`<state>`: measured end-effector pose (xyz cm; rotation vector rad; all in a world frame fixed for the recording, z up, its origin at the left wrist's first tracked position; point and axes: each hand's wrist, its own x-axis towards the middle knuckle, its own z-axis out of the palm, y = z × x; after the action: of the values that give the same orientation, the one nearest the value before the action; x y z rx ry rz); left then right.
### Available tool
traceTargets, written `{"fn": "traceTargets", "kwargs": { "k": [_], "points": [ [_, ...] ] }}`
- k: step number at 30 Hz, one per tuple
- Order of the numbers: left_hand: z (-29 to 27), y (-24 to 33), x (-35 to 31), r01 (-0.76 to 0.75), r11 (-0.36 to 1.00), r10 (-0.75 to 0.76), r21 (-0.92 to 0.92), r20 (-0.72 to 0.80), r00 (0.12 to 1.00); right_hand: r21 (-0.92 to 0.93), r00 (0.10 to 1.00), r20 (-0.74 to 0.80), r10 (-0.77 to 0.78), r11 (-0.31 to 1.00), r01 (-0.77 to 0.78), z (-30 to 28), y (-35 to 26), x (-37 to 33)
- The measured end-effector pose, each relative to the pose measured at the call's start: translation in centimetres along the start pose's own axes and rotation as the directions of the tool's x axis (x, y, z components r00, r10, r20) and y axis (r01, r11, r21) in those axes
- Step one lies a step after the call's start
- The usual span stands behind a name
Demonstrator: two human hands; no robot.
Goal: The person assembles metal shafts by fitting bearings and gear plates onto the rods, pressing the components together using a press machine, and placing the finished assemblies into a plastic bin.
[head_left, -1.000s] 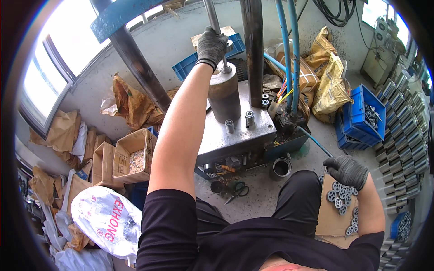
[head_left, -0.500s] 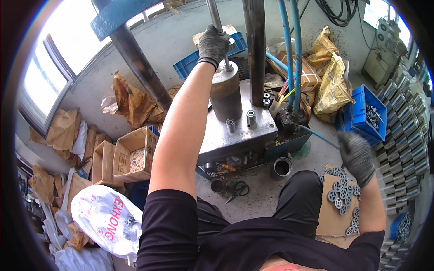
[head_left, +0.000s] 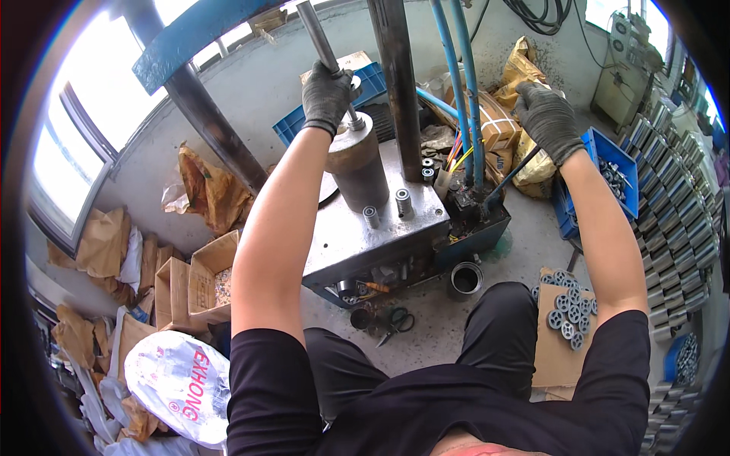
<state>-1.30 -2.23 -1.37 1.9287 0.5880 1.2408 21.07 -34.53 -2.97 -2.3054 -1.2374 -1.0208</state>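
My left hand [head_left: 327,99], in a dark grey glove, is closed around a steel rod [head_left: 318,36] above the thick metal cylinder [head_left: 359,163] of a press. The cylinder stands on a steel block table [head_left: 357,242]. My right hand [head_left: 549,121], also gloved, is raised at the right with its fingers curled. A thin lever [head_left: 511,173] slopes up from the press and meets the heel of this hand. Whatever lies in its fingers is hidden. Two small ringed metal parts, one a short cylinder [head_left: 403,201], stand on the block's front edge.
Wheel-shaped metal parts [head_left: 563,304] lie on cardboard [head_left: 559,365] by my right knee. A blue crate [head_left: 612,175] of metal pieces and stacked metal tubes [head_left: 669,243] stand at right. Scissors [head_left: 397,323] and a metal cup [head_left: 464,281] are on the floor; cardboard boxes [head_left: 213,281] at left.
My right hand has moved up and inward from beside the blue crate, and the lever has swung from sloping down to sloping up. My left hand stays on the rod. The whole view has shifted slightly.
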Motion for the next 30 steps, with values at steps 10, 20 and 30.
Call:
{"fn": "traceTargets", "kwargs": {
  "k": [10,20,30],
  "points": [
    [-1.6,-0.9,-17.9,-0.197,0.788,0.074,-0.584,-0.228,0.971,-0.018,1.0,0.002,-0.005,1.0,0.005,-1.0,-0.1,-1.3],
    [-3.0,-14.1,-28.2,0.687,-0.212,-0.592,-0.695,0.651,0.476,0.074,0.997,0.022,-0.077,0.994,0.075,-3.5,-0.5,-6.4],
    [-2.1,-14.4,-29.3,0.819,0.115,-0.528,-0.563,0.664,0.53,0.277,0.934,0.008,-0.356,0.899,0.34,-9.1,-3.8,-18.9]
  ]
}}
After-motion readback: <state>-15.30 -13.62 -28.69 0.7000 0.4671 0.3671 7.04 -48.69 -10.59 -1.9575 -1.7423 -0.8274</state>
